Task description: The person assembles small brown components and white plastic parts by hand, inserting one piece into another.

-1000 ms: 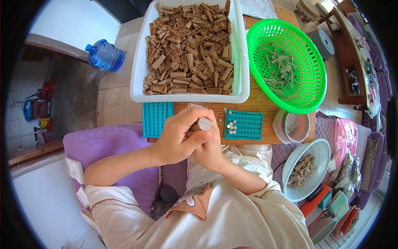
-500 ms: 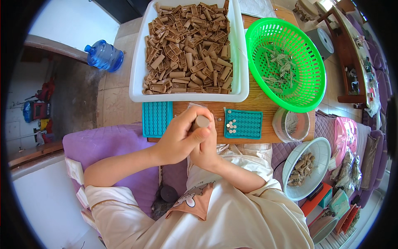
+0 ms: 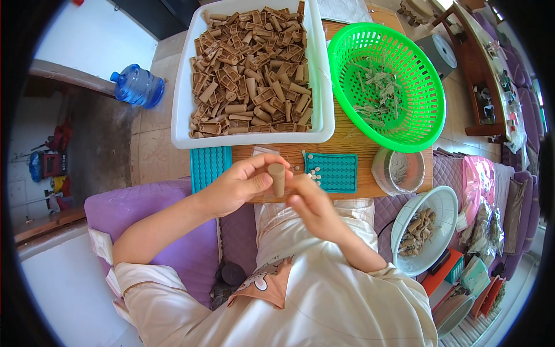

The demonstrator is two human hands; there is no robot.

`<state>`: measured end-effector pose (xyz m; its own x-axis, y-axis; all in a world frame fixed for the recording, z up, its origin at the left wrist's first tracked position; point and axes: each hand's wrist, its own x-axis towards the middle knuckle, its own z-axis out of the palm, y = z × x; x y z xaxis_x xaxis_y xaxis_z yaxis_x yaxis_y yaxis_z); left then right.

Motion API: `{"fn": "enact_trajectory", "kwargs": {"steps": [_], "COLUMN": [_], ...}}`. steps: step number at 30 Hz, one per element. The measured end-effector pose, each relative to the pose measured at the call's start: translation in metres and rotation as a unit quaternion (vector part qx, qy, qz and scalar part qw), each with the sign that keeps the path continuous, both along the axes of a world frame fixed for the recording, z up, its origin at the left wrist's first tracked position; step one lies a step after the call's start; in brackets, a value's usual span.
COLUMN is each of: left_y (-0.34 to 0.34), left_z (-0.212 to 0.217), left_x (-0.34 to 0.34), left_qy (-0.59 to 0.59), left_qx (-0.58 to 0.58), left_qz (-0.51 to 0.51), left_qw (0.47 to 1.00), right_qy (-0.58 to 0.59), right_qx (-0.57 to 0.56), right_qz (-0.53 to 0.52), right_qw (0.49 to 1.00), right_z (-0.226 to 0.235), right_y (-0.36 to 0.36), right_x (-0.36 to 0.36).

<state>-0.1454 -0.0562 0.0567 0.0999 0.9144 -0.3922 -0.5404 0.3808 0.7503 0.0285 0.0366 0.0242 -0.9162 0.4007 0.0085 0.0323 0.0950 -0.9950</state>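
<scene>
Brown cylinder held in the left hand, right hand close beside it

From where I am standing, the person's left hand (image 3: 240,184) is gripping a brown cylinder (image 3: 277,181), its fingers closing around the upper part and its thumb pressing the near side. The cylinder is standing roughly upright between the two hands, over the near part of the wooden surface (image 3: 348,136), with its round end facing up. The right hand (image 3: 317,209) is hovering just to the right, its fingers partly bending; they are blurring, so I cannot tell whether they are touching the cylinder or how far open they are.

On the surface, a white bin (image 3: 254,139) is holding a heap of brown pieces (image 3: 248,75). A teal tray (image 3: 210,165) is lying left of the hands; a second tray (image 3: 342,173) is lying to the right, with small pale discs (image 3: 314,175) clustering at its left side. Beyond it, a green basket (image 3: 430,124) is containing dry, pale scraps (image 3: 381,92).
</scene>
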Motion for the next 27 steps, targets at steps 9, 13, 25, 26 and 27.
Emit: {"fn": "enact_trajectory", "kwargs": {"steps": [9, 13, 25, 26, 27], "left_y": [0.005, 0.005, -0.005, -0.005, -0.005], "left_z": [-0.003, -0.004, 0.002, 0.004, 0.006], "left_x": [-0.003, 0.008, 0.029, 0.031, 0.032], "left_qy": [-0.027, -0.035, -0.074, -0.078, -0.082], "left_qx": [-0.053, -0.103, -0.151, -0.158, -0.166], "left_qz": [0.072, 0.090, 0.030, 0.025, 0.020], "left_qw": [0.996, 0.990, 0.985, 0.984, 0.983], "right_qy": [-0.231, -0.323, -0.359, -0.315, -0.270], "right_qx": [0.268, 0.385, 0.417, 0.419, 0.420], "right_qz": [-0.272, -0.237, -0.088, -0.108, -0.129], "right_qw": [0.895, 0.832, 0.830, 0.845, 0.857], "right_z": [0.007, -0.014, -0.062, -0.057, -0.055], "right_y": [0.129, 0.155, 0.181, 0.181, 0.181], "right_x": [0.113, 0.128, 0.123, 0.123, 0.123]}}
